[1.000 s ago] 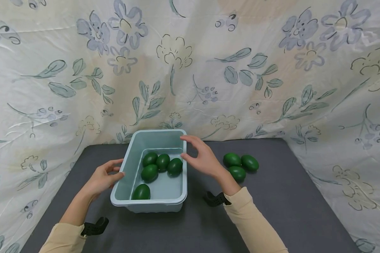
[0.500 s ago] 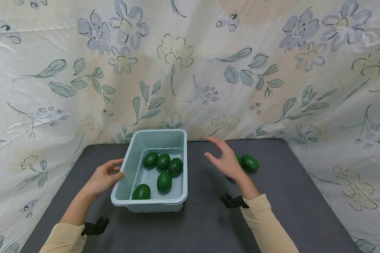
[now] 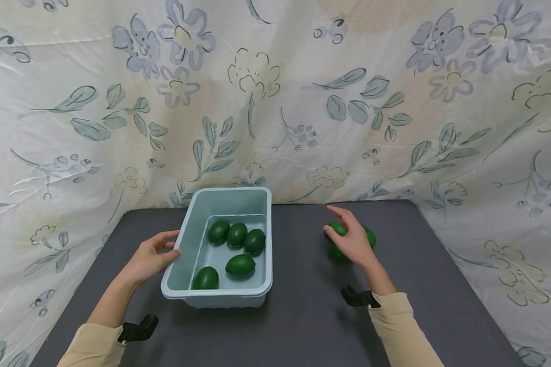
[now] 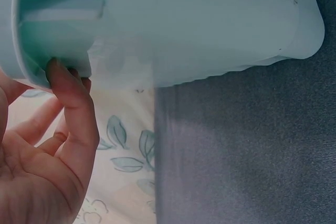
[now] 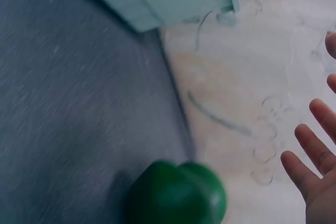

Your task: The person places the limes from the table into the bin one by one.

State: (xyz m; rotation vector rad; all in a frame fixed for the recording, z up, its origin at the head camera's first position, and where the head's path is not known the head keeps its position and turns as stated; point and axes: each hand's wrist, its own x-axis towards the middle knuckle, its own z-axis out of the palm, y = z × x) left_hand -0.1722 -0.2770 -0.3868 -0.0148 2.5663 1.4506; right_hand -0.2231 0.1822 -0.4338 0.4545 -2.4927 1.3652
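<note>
A pale blue plastic bin [image 3: 216,294] stands left of the middle of the table in the head view. Several dark green limes lie inside it, one of them a pointed lime [image 3: 240,266] near the front. My left hand [image 3: 149,257] holds the bin's left rim, thumb on top and fingers curled beneath the lip [image 4: 31,77]. Over a small group of limes [image 3: 371,237] on the right of the table hovers my right hand [image 3: 352,242], its fingers spread and holding nothing. It partly hides these limes, and the right wrist view shows a lime [image 5: 170,198] blurred below.
A dark grey cloth [image 3: 298,316] covers the table. Behind it and at both sides hangs a floral curtain [image 3: 280,102], close to the far table edge. Each wrist wears a black strap, such as the right strap [image 3: 358,296].
My right hand has moved from the bin's right rim over to the limes on the right. One lime in the bin has rolled toward the front. The left hand stays put.
</note>
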